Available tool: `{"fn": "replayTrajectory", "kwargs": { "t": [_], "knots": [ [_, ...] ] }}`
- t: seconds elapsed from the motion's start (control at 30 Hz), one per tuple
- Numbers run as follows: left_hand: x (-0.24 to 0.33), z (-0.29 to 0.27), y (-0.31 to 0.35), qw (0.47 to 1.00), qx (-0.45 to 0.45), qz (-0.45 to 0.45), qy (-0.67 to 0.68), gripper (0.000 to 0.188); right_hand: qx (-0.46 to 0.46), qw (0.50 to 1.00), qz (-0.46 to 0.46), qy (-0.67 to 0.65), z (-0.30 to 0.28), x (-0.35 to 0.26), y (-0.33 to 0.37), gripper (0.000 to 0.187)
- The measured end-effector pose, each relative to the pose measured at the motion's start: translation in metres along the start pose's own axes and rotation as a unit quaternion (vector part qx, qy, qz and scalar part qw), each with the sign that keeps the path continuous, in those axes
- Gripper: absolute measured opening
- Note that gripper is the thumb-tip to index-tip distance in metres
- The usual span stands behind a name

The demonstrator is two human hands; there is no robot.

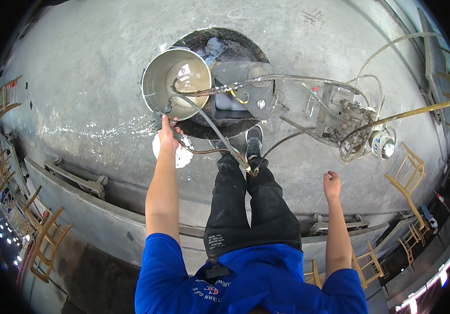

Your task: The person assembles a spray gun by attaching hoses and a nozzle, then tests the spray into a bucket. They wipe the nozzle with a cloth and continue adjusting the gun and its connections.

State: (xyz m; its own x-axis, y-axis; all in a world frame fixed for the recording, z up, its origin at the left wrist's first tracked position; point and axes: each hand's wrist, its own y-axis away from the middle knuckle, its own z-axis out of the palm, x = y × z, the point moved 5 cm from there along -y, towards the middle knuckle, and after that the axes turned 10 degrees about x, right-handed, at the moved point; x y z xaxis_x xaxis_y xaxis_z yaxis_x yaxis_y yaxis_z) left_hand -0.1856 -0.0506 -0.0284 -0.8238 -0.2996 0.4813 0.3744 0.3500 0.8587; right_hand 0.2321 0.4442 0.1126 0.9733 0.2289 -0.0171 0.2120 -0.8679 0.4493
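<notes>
My left hand (168, 137) is closed round a dark spray gun (165, 111) at the near rim of a metal bucket (146, 83). The gun's front end reaches over the rim. A thin brown hose (206, 152) runs from it toward my legs. Pale, milky liquid (191, 73) lies in the bucket, and a grey hose (204, 116) and a dark, paint-spotted hose (225, 88) dip into it. Beneath my left hand is a white round lid or patch (175, 154) on the floor. My right hand (332, 186) hangs beside my leg, fingers curled, nothing visible in it.
The bucket stands partly over a dark round turntable or pit (256, 49), beside a grey box-like unit (240, 78). To the right is a pump (353, 120) with hoses. White splashes (104, 127) mark the floor. Wooden chair frames (408, 175) stand at both sides.
</notes>
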Motion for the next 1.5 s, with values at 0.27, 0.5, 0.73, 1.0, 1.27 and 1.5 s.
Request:
{"fn": "replayTrajectory", "kwargs": {
  "t": [0.27,0.5,0.73,1.0,1.27,1.5],
  "knots": [
    [0.001,0.001,-0.002,1.000,-0.004,-0.001,0.002,0.030,0.004,1.000,0.007,-0.001,-0.001,0.000,0.000,0.042],
    [-0.001,-0.002,-0.004,1.000,-0.007,-0.007,0.010,0.033,0.000,1.000,0.002,-0.006,0.001,0.004,0.001,0.042],
    [-0.002,-0.004,-0.004,1.000,-0.002,0.000,0.010,0.035,0.016,1.000,-0.007,-0.002,0.006,0.008,0.004,0.040],
    [-0.001,-0.004,0.001,1.000,0.011,0.010,0.007,0.039,0.003,1.000,0.009,-0.016,0.010,0.011,0.007,0.040],
    [-0.003,-0.005,0.002,1.000,0.016,-0.001,0.008,0.040,0.001,1.000,0.009,-0.004,0.007,0.006,0.011,0.041],
    [-0.004,-0.004,0.000,1.000,-0.002,0.001,0.007,0.040,0.003,1.000,0.005,-0.008,0.009,0.007,0.012,0.042]
  ]
}}
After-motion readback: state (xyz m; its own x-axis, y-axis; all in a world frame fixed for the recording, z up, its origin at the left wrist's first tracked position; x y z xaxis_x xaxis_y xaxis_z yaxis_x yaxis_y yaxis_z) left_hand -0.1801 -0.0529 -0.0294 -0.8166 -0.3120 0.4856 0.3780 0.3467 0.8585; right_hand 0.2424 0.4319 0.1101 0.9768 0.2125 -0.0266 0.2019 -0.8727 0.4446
